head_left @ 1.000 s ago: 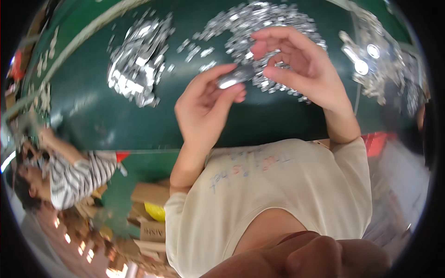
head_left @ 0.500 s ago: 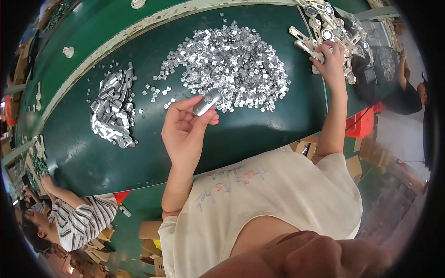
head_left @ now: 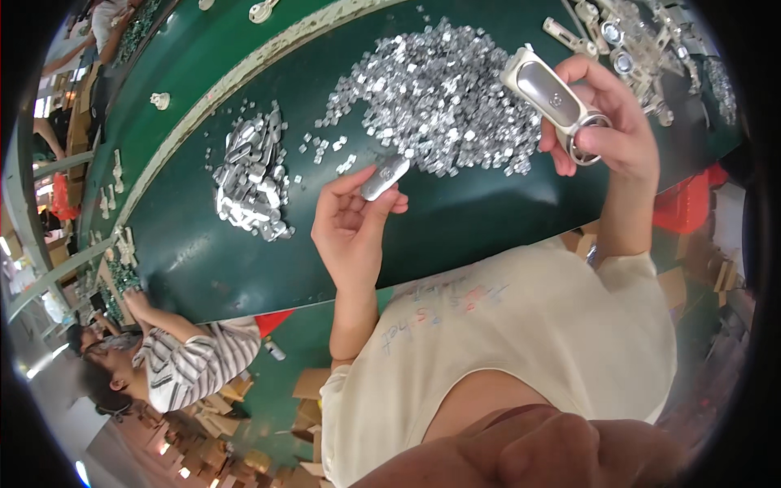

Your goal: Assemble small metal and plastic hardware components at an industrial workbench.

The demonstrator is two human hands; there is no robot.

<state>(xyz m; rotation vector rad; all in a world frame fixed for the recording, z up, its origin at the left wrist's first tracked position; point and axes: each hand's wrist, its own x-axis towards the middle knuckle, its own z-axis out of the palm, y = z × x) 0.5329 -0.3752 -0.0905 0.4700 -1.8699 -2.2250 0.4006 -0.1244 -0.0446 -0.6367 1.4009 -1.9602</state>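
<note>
Between the thumb and fingers of my left hand [head_left: 351, 236] is a shiny silver, rounded-end metal cover [head_left: 386, 178], held tilted above the green table. My right hand [head_left: 622, 134] grips a long cream plastic housing [head_left: 521, 75] with an oblong silver inset and a round metal ring at its lower end; the thumb lies by the ring. The two held pieces are apart. Just beyond my hands spreads a large heap of small square silver pieces [head_left: 447, 98]. A pile of similar silver covers [head_left: 250, 179] lies to the left of my left hand.
More cream housings with metal rings [head_left: 622, 61] are heaped at the far right. A raised pale rail [head_left: 195, 120] curves along the table's far side, with loose cream parts [head_left: 159, 101] beyond it. Someone in a striped shirt [head_left: 195, 366] works at the left. A red bin [head_left: 683, 203] stands right.
My right hand has come back from the heap of cream housings, bringing one toward the middle. My left hand still holds the silver cover. The whole view has shifted.
</note>
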